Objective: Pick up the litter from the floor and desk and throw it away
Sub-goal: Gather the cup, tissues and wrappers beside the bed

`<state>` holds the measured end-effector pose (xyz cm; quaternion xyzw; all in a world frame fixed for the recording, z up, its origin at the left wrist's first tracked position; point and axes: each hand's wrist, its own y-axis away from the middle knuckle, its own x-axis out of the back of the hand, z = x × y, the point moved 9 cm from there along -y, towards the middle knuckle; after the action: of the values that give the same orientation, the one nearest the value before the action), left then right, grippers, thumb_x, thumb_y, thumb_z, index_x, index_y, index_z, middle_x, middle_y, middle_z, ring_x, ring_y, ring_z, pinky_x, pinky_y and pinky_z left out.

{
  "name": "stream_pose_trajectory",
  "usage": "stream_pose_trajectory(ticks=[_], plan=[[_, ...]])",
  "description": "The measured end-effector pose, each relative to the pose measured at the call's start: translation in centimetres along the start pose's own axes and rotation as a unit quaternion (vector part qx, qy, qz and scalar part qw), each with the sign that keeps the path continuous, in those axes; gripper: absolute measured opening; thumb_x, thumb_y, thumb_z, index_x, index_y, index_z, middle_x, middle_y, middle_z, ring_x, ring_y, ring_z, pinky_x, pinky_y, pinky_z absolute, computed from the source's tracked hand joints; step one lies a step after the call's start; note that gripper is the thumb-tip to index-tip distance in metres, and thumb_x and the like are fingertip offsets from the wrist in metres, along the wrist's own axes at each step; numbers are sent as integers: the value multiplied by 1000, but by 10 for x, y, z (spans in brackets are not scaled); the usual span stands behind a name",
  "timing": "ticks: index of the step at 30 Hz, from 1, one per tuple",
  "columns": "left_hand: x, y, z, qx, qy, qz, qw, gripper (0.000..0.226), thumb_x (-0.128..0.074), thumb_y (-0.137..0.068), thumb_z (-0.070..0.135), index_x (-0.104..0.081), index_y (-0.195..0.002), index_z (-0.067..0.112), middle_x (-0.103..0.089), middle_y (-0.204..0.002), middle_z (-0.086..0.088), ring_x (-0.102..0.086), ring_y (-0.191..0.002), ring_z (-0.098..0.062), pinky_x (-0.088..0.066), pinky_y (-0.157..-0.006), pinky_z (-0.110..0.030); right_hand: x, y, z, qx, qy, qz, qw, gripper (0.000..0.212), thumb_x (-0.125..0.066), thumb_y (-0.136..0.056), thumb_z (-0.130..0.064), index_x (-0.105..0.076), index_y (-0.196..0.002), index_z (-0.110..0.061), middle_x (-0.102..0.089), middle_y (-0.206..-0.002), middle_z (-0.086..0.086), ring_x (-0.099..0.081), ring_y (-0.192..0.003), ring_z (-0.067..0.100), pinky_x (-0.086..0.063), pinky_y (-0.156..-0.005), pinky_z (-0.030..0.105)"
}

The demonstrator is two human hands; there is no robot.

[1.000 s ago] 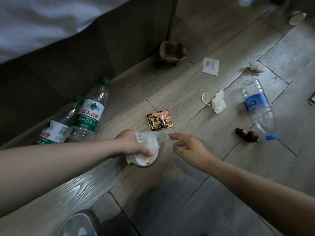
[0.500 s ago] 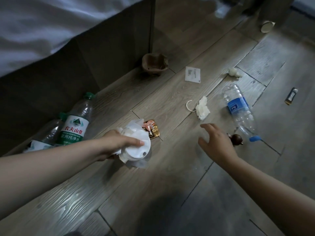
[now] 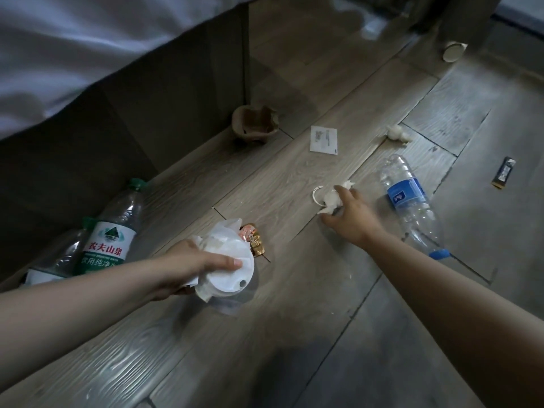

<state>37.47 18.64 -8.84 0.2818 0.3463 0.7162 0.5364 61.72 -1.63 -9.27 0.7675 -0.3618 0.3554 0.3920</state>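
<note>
My left hand (image 3: 188,267) grips a clear plastic cup with a white lid (image 3: 228,275) and a crumpled white tissue pressed against it. Just beyond the cup lies a gold and pink snack wrapper (image 3: 255,242) on the wooden floor. My right hand (image 3: 350,219) reaches over a crumpled white tissue (image 3: 331,198), fingers spread and touching it; a thin white ring (image 3: 315,193) lies at its left. A clear bottle with a blue label (image 3: 410,201) lies to the right of that hand.
Two green-capped bottles (image 3: 109,231) lie by the dark bed base (image 3: 117,128) at left. Farther off are a crushed brown paper cup (image 3: 254,122), a white packet (image 3: 323,140), a small white wad (image 3: 397,133), a dark wrapper (image 3: 504,172) and a paper cup (image 3: 453,50).
My right hand moved forward from near the cup to the white tissue and now touches it. My left hand lifted the cup and tissue slightly off the floor.
</note>
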Motion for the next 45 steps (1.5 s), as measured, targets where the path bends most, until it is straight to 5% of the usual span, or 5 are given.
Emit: stream_pose_trajectory(ticks=[7,15,20,28,45], plan=[[14,-4,-10,6,28,20,999,76,-93,-48,12,-61,-115,-3,-73,-98,-18,-72,-89,-32,-59,-75,-41,-30,-2,-26,57,12,-15,998,75,-71,-75,-42,-38,-140,-21,-31,-148,6,-39,-131,31,-37,-106,47],[21,-3,-12,-8,36,25,999,82,-91,-47,17,-56,-119,2,-74,-97,-15,-73,-83,-28,-58,-61,-33,-40,48,-63,166,-37,-16,985,73,-64,-85,-42,-31,-148,-22,-32,-151,-5,-38,-132,12,-32,-101,22],[13,0,-9,-15,36,14,999,68,-86,-52,16,-61,-113,0,-75,-90,-13,-74,-78,-25,-57,-56,-29,5,61,-18,95,100,79,987,58,-59,-91,-31,-39,-144,-19,-35,-151,7,-37,-135,26,-32,-112,44],[-17,9,-1,-7,-5,-30,1000,64,-87,-58,15,-63,-116,1,-73,-101,-17,-71,-93,-33,-54,-90,-50,25,84,64,-69,179,56,980,47,-57,-91,-30,-48,-132,-10,-47,-133,15,-45,-123,34,-39,-102,49],[18,18,-16,-3,-2,11,1000,66,-85,-54,20,-62,-114,3,-74,-96,-17,-72,-90,-32,-57,-81,-46,-6,55,-54,36,-95,63,993,35,-61,-85,-30,-57,-118,-19,-63,-100,-2,-60,-87,15,-48,-67,28]])
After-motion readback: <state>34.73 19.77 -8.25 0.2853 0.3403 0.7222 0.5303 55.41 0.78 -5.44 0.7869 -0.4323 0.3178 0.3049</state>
